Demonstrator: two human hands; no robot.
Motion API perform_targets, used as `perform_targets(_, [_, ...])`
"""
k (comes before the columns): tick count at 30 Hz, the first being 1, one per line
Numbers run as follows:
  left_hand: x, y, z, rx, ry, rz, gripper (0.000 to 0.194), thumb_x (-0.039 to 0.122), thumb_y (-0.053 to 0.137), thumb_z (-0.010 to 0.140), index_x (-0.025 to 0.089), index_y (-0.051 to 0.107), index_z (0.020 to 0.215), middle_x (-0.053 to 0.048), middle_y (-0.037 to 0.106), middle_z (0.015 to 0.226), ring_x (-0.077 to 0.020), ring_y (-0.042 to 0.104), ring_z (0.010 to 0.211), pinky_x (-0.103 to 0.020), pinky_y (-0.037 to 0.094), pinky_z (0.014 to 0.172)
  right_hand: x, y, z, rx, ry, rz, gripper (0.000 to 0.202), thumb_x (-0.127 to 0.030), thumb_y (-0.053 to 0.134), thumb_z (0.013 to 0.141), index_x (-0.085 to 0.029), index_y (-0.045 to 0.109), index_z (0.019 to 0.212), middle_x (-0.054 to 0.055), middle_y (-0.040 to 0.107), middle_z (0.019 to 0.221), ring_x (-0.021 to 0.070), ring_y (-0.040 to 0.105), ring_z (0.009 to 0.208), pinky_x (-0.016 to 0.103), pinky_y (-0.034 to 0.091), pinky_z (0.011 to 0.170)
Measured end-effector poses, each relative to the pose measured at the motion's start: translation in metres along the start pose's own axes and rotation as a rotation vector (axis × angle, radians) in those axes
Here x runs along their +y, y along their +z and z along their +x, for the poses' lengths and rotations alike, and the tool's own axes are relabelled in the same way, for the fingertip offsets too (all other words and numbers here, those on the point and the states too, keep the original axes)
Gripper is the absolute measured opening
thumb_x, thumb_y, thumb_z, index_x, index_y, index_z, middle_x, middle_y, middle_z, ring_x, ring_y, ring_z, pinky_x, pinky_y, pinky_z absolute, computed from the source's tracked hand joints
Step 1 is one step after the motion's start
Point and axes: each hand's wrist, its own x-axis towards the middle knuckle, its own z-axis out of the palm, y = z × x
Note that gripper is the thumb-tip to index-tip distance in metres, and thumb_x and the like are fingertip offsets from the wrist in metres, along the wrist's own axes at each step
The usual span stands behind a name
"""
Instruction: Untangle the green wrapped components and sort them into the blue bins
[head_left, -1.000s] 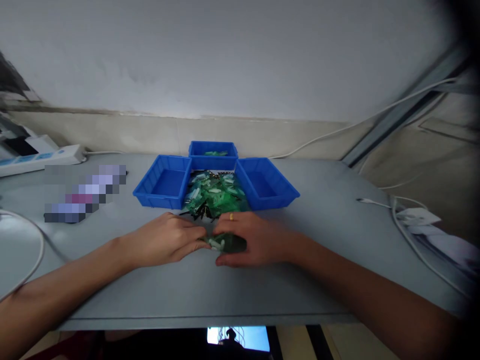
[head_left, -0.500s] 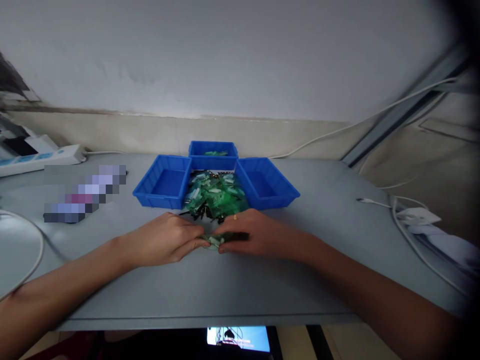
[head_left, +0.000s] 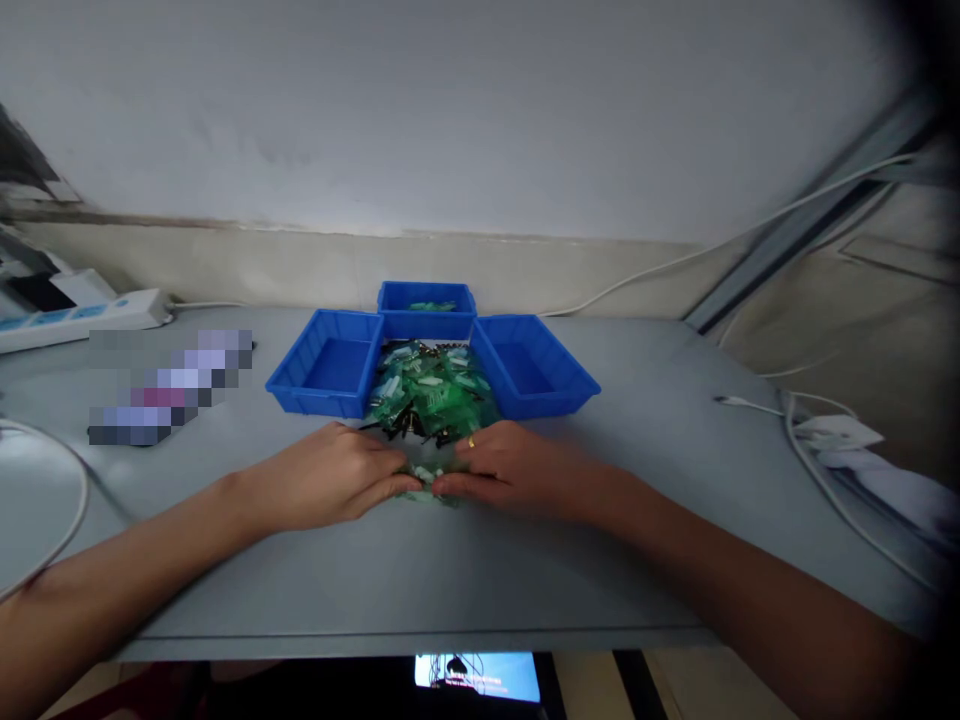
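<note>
Near the front of the grey table, my left hand (head_left: 341,475) pinches a small translucent green plastic packet (head_left: 426,494) with whitish marks on it. From the other side my right hand (head_left: 517,470), with a ring on one finger, grips the same packet between thumb and fingers. The thumbs almost meet over it, and the fingers hide much of its outline. Just beyond the hands lies a pile of similar green packets (head_left: 439,392), with dark, thin pieces (head_left: 411,424) poking out at its near edge.
Blue bins flank the pile: a left bin (head_left: 330,403), a right bin (head_left: 551,403), and a back bin (head_left: 427,325) with some green pieces inside. A power strip (head_left: 112,318) and a pixelated object (head_left: 172,385) lie left. White cables (head_left: 825,480) lie right. A lit screen (head_left: 477,678) shows below the table edge.
My right hand's fingers have shifted slightly, the thumb now reaching straighter toward the left thumb. More of the green packet shows below the thumbs. My left hand has barely moved.
</note>
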Motion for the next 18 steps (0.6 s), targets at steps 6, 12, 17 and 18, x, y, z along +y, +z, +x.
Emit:
perform_targets(6, [-0.0002, 0.0001, 0.0005, -0.021, -0.030, 0.013, 0.037, 0.035, 0.029, 0.090, 0.014, 0.056, 0.076, -0.004, 0.057, 0.065, -0.0147, 0.055, 0.061, -0.026, 0.041, 0.056, -0.0025, 0.0019, -0.0001, 0.048, 0.031, -0.080, 0.045, -0.038, 0.031, 0.088, -0.014, 0.056, 0.060, 0.001, 0.052, 0.052, 0.0084, 0.042, 0.047, 0.023, 0.027, 0.047])
perform_targets(12, [-0.0001, 0.0005, 0.0004, -0.007, -0.025, 0.024, 0.037, 0.034, 0.030, 0.090, 0.014, 0.057, 0.076, -0.004, 0.057, 0.063, -0.0139, 0.055, 0.059, -0.025, 0.041, 0.055, -0.0026, 0.0026, -0.0002, 0.028, 0.019, -0.122, 0.048, -0.039, 0.027, 0.089, -0.014, 0.056, 0.060, 0.001, 0.052, 0.052, 0.0086, 0.042, 0.047, 0.023, 0.027, 0.047])
perform_targets(17, [-0.0005, 0.0009, 0.0007, -0.005, -0.023, 0.024, 0.036, 0.034, 0.030, 0.089, 0.014, 0.057, 0.076, -0.004, 0.057, 0.064, -0.0136, 0.056, 0.059, -0.024, 0.042, 0.055, -0.0041, 0.0019, -0.0001, 0.040, 0.037, -0.107, 0.048, -0.040, 0.028, 0.088, -0.014, 0.056, 0.059, 0.001, 0.051, 0.051, 0.0079, 0.041, 0.045, 0.023, 0.026, 0.047])
perform_targets(18, [-0.0005, 0.0009, 0.0008, -0.009, -0.027, 0.029, 0.036, 0.034, 0.030, 0.089, 0.014, 0.056, 0.076, -0.004, 0.057, 0.064, -0.0136, 0.056, 0.059, -0.024, 0.041, 0.055, -0.0043, 0.0016, -0.0001, 0.035, 0.038, -0.106, 0.048, -0.040, 0.029, 0.088, -0.014, 0.057, 0.059, 0.001, 0.051, 0.051, 0.0081, 0.041, 0.046, 0.023, 0.026, 0.047])
